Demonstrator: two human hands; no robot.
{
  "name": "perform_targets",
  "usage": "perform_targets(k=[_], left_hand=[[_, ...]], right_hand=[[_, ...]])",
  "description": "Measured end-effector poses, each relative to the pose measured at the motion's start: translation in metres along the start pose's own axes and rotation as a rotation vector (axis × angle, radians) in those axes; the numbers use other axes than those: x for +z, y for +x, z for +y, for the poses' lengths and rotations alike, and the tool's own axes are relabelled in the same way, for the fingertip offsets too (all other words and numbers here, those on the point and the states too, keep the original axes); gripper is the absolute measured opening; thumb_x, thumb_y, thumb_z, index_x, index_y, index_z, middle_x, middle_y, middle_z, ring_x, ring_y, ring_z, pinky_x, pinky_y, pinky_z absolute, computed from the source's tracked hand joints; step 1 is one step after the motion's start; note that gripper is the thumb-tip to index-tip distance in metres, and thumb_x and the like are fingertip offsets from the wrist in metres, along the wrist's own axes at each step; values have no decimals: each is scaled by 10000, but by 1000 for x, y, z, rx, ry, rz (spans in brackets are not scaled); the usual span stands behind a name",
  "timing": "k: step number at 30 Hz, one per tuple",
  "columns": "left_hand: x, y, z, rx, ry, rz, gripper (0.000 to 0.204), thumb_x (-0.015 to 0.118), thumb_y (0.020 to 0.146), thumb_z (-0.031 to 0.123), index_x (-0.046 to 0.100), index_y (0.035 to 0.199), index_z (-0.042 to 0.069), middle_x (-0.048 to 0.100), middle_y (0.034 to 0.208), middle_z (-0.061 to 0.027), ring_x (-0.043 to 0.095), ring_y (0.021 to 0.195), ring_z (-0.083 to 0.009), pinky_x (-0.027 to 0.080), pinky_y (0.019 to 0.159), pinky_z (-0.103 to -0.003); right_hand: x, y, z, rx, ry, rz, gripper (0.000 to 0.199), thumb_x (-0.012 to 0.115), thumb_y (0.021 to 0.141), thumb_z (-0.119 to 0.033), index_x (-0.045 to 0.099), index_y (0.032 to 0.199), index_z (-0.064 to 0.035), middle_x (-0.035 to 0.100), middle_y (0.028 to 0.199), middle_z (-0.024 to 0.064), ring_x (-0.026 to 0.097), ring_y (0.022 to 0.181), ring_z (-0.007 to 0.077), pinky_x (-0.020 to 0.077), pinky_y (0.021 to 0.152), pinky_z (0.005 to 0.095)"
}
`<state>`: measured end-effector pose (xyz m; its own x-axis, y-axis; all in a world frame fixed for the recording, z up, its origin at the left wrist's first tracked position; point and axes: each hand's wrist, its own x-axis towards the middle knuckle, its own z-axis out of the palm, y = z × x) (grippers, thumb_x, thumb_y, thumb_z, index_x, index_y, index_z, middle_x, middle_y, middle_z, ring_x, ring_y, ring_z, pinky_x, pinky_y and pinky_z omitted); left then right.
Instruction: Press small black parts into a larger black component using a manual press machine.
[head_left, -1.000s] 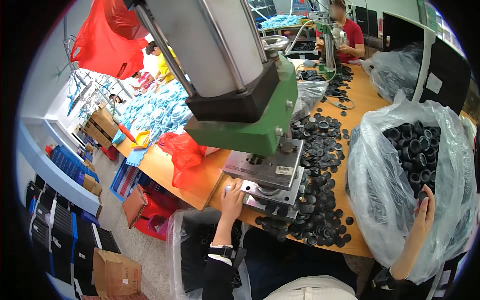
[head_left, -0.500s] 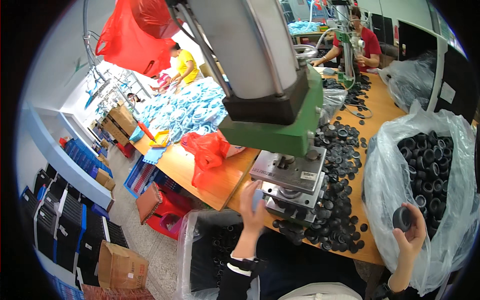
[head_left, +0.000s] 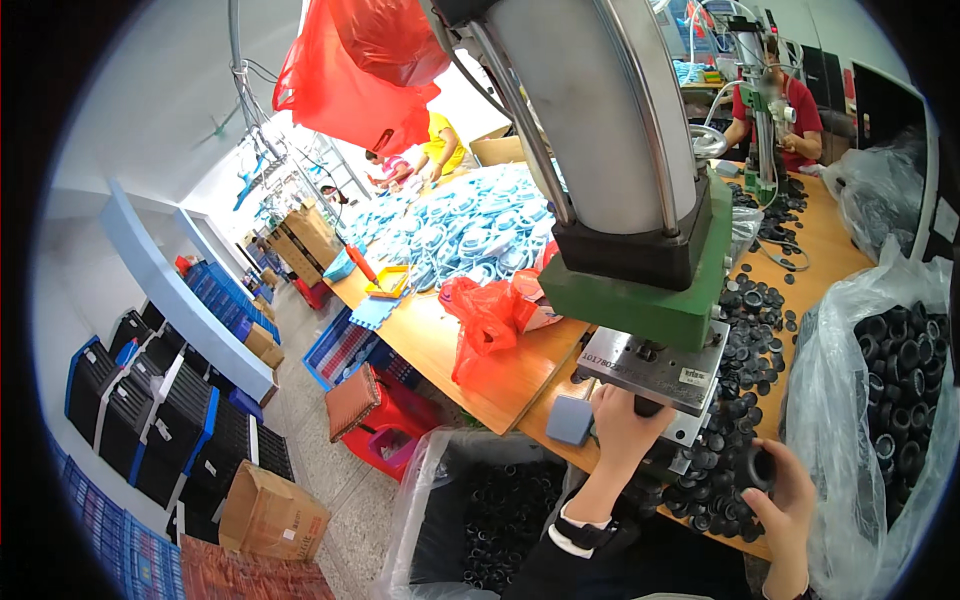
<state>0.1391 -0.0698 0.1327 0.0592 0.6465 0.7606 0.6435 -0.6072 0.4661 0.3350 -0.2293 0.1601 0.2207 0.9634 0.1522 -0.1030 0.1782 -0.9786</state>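
While the green press [head_left: 650, 290] looms over the wooden bench [head_left: 470, 370], the head view shows the left hand [head_left: 622, 425] up under its metal plate [head_left: 655, 368], fingers curled at a dark piece there; whether it grips, I cannot tell. Right hand [head_left: 785, 490] wraps round a black rubber ring [head_left: 757, 467], just beside the heap of black rings [head_left: 745, 340], near the clear bag [head_left: 880, 400].

The left hand [head_left: 622, 425] reaches under the press [head_left: 640, 300] plate, its fingers hidden there. The right hand [head_left: 785, 490] covers much of a black ring [head_left: 752, 468]. The clear bag [head_left: 880, 400] is cut off at the right edge
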Motion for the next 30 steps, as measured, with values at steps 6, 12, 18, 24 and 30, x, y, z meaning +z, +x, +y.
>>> perform_targets(k=[6, 12, 18, 24, 30], left_hand=[[-52, -17, -4, -339, -109, -27, 355, 758, 724, 121, 610, 1019, -10, 667, 883, -108, 634, 815, -154, 491, 759, -283], [-137, -115, -110, -737, 204, 151, 561, 796, 699, 330, 608, 1077, -39, 655, 995, -199, 639, 935, -304, 486, 834, -365], [-147, -142, -157, -630, 524, 185, 665, 737, 760, 359, 498, 1245, -29, 529, 1240, -241, 499, 1153, -396, 382, 993, -430], [-69, -58, -133, -109, 326, -196, 388, 574, 871, 209, 544, 1219, 40, 527, 1268, -197, 480, 1192, -364, 402, 963, -420], [-25, -76, -170, -121, 323, -411, 364, 472, 925, 266, 549, 1249, 119, 519, 1323, -67, 452, 1239, -338, 420, 957, -431]], right_hand=[[55, 38, 19, -232, -208, -130, 578, 755, 725, -49, 481, 1227, 32, 567, 1102, 141, 569, 1051, 238, 455, 899, 328], [91, 76, 52, -566, -573, -49, 496, 756, 718, -104, 519, 1139, 5, 570, 996, 184, 546, 903, 395, 457, 774, 422], [111, 93, 43, -482, -551, -40, 302, 733, 727, -108, 630, 1004, -42, 620, 964, 165, 576, 884, 380, 470, 747, 434], [104, 83, 37, -382, -560, -93, 373, 737, 724, -107, 606, 1064, -27, 615, 1000, 186, 584, 919, 383, 475, 763, 434], [15, 16, 17, -266, -423, 61, 704, 774, 672, -61, 455, 1294, 23, 518, 1286, 178, 518, 1164, 295, 420, 948, 384]])
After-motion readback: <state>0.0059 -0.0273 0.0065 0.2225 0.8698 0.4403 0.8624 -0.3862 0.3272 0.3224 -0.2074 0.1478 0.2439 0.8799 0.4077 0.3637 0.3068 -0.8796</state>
